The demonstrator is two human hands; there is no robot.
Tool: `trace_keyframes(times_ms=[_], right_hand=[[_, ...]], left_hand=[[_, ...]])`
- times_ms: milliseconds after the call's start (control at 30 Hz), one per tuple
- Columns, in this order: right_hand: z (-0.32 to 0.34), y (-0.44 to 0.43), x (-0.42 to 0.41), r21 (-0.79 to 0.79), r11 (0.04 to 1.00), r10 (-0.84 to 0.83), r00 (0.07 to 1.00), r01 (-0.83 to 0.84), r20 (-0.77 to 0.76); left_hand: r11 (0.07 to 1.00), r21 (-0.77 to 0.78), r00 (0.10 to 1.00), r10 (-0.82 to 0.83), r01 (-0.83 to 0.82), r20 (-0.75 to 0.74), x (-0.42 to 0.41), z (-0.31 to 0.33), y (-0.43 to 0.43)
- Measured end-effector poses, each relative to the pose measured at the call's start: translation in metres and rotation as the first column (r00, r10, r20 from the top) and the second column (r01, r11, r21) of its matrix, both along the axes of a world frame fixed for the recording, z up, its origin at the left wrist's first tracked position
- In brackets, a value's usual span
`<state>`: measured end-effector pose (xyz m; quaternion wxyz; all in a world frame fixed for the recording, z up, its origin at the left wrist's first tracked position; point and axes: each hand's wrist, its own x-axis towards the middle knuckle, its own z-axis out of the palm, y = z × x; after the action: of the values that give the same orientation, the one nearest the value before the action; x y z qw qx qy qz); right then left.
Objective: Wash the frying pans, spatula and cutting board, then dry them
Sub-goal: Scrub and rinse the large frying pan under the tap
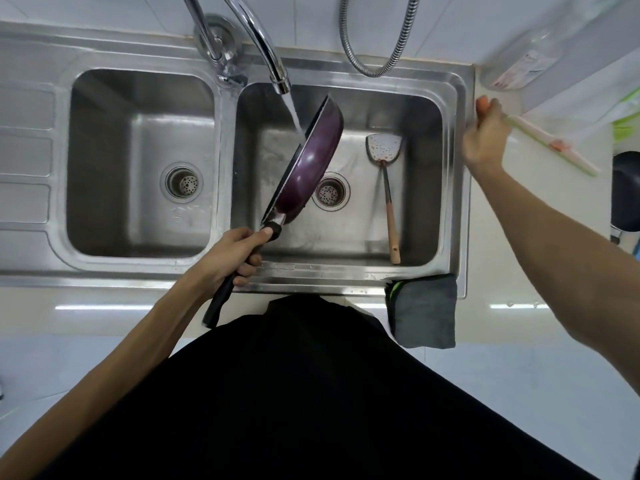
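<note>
A purple frying pan (311, 161) hangs tilted on its edge over the right sink basin (426, 188), under running water from the tap (266, 53). My left hand (232, 254) grips its black handle. A metal spatula (384, 150) with a wooden handle lies on the basin floor, right of the drain. My right hand (485, 140) reaches over the counter to the right of the sink, fingers closed at the corner of a white cutting board (547, 174) with a pale green edge. A second dark pan (627, 192) shows partly at the right frame edge.
The left basin (138, 161) holds nothing. A grey cloth (424, 311) hangs over the sink's front right corner. A flexible shower hose (377, 39) loops behind the sink. A clear plastic bottle (530, 60) lies on the counter at the back right.
</note>
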<state>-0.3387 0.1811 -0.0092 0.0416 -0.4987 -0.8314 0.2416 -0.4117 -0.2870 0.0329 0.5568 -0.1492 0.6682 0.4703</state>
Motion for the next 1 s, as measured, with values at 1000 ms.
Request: trace_keyframes(times_ms=[1000], right_hand=[[-0.008, -0.227, -0.081, 0.007, 0.592, 0.754, 0.557, -0.806, 0.347]], left_hand=[[0.873, -0.389, 0.557, -0.488, 0.296, -0.672, 0.013, 0.000, -0.036]])
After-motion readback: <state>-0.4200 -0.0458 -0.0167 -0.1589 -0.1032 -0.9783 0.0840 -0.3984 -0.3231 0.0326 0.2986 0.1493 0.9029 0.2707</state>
